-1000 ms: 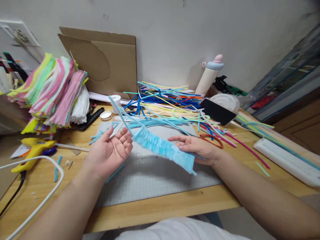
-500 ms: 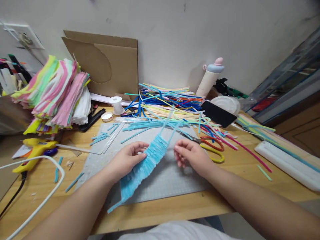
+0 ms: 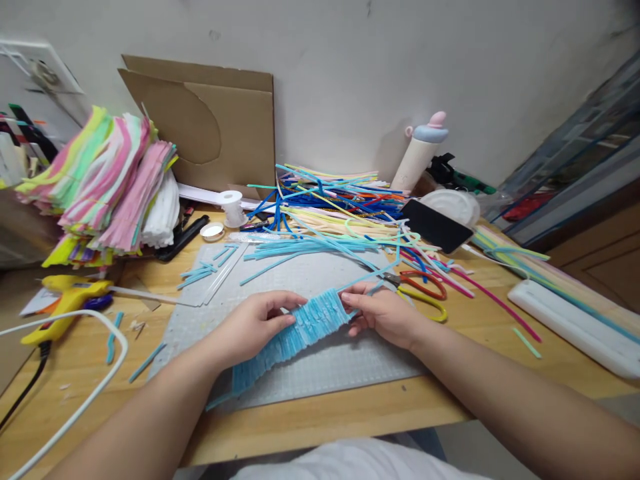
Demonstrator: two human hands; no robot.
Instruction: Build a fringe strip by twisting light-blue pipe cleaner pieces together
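A pleated strip of blue pipe cleaners (image 3: 313,322) hangs tilted above the grey cutting mat (image 3: 320,380). My left hand (image 3: 263,323) grips its upper edge, thumb on the near face and fingers mostly behind it. At the strip's right end my right hand (image 3: 377,310) pinches the end near the loose pipe-cleaner stems, which stick out up to the right. Some right fingertips are hidden behind the strip. Another stem end pokes out at the lower left. Orange-and-yellow scissors (image 3: 423,293) lie just beyond my right hand.
Blue pipe cleaners (image 3: 295,248) lie across the mat's back, with a multicoloured pile (image 3: 345,200) behind. A yellow glue gun (image 3: 70,300) and its cable are at left. A phone (image 3: 436,225), a bottle (image 3: 420,153) and a white power strip (image 3: 570,327) occupy the right.
My right hand has closed on the strip's right end, which it was apart from before. The strip has swung flatter, its stems now leaning right.
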